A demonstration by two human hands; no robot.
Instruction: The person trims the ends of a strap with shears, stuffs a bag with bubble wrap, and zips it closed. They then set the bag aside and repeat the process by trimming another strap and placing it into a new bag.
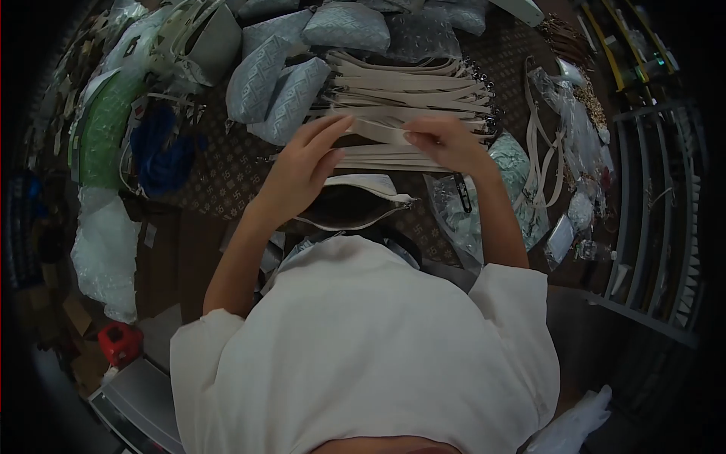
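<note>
Between my hands stretches a beige strap [380, 133], held over the table. My left hand [306, 160] pinches its left end between thumb and fingers. At the other end my right hand [452, 145] has its fingers closed on the strap. Behind them lies a thick row of beige straps [408, 82] with metal clasps at the right. A smaller stack of straps [382, 157] lies just below the held one. Nearest my body, a light-coloured zip pouch [374, 183] gapes, its dark inside showing. The exact grip of the fingertips is partly hidden.
Silver-grey patterned pouches [344, 27] lie at the back. Blue cord [160, 151] and a green wrapped roll [106, 125] are on the left. Clear plastic bags [454, 208] and loose straps [541, 151] lie right. A metal rack [654, 219] stands beyond the right edge.
</note>
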